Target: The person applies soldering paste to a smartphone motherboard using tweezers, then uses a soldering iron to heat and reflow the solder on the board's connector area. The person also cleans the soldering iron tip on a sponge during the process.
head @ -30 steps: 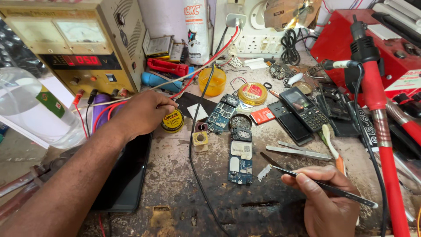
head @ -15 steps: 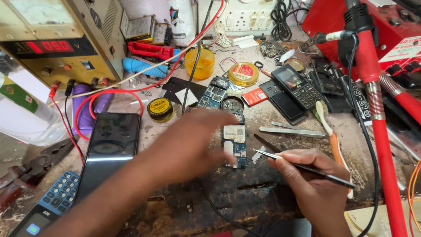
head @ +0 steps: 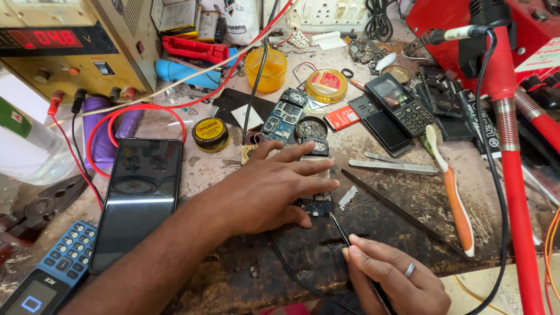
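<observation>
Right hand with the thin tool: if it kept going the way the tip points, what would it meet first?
The right hand aims its thin tool up-left at the small circuit board under the left hand; the board's lower edge likely comes first, though depth is unclear.

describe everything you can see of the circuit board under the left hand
The circuit board lies flat on the worn workbench, mostly hidden by the left hand, whose fingers press down on it. Only its lower end shows: dark, with small metal parts and gold contacts. The thin tool in the right hand points at that lower edge. Whether the tip touches it cannot be told.
</observation>
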